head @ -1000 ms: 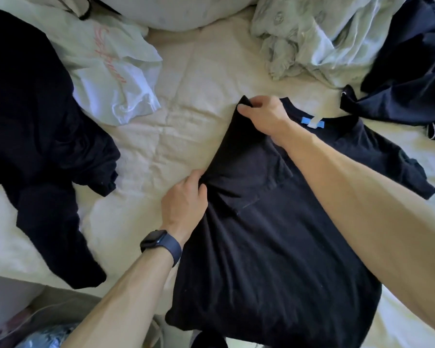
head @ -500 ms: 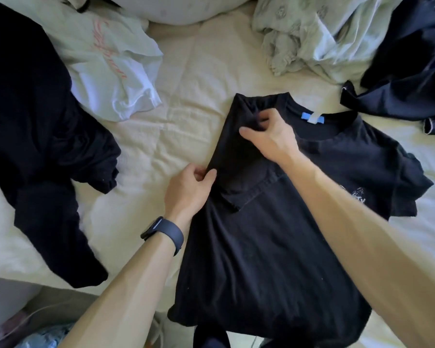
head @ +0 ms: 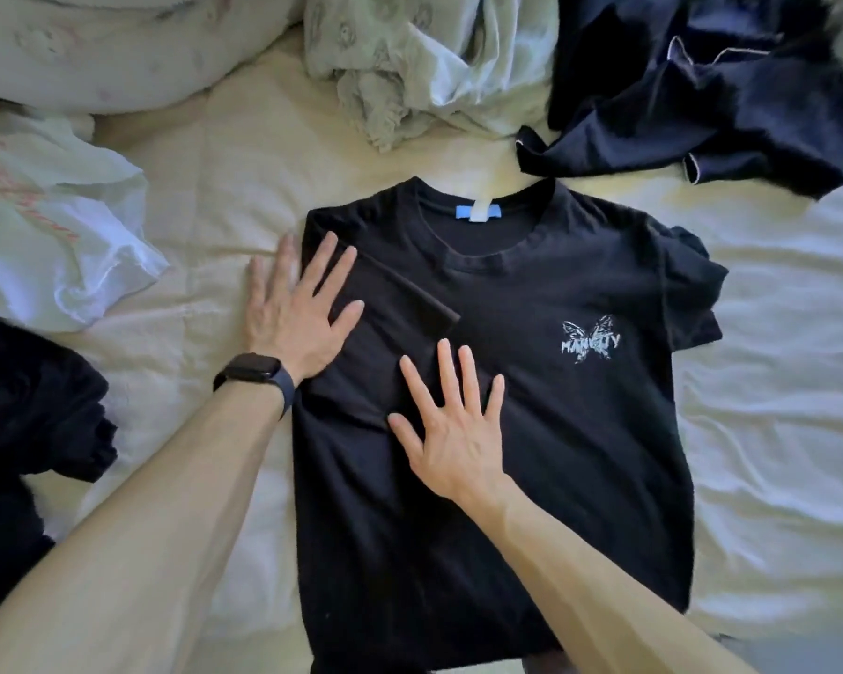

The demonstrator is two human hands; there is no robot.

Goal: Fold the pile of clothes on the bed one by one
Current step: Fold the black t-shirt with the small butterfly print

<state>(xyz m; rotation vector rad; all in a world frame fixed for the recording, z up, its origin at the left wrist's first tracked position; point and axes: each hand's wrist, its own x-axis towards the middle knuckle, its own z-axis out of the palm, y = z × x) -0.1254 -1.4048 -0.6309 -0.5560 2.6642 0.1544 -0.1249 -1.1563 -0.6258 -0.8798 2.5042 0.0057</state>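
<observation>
Black T-shirt [head: 556, 454] is lying flat on the bed [head: 225, 187], front up, collar pointing away from the person. Blue label [head: 478, 211] is showing inside the collar; white butterfly print [head: 590, 340] is sitting on the chest, right side. Folded sleeve [head: 400, 304] on the left is lying turned in across the front. Other sleeve [head: 687, 284] is lying out to the right, rumpled.

Left hand [head: 295, 308] is lying flat, fingers straight and spread, gripping nothing; it is resting half on the folded edge, half on the bed. Watch [head: 254, 369] is sitting on that wrist. Right hand [head: 451, 430] is pressing flat on the shirt's middle just below the folded sleeve, fingers splayed, holding nothing.

White top [head: 54, 235] and black garment [head: 25, 430] are lying at left. Green garment [head: 424, 65] and navy garment [head: 702, 99] are lying crumpled beyond the collar. Pillow [head: 118, 46] is lying at far left.
</observation>
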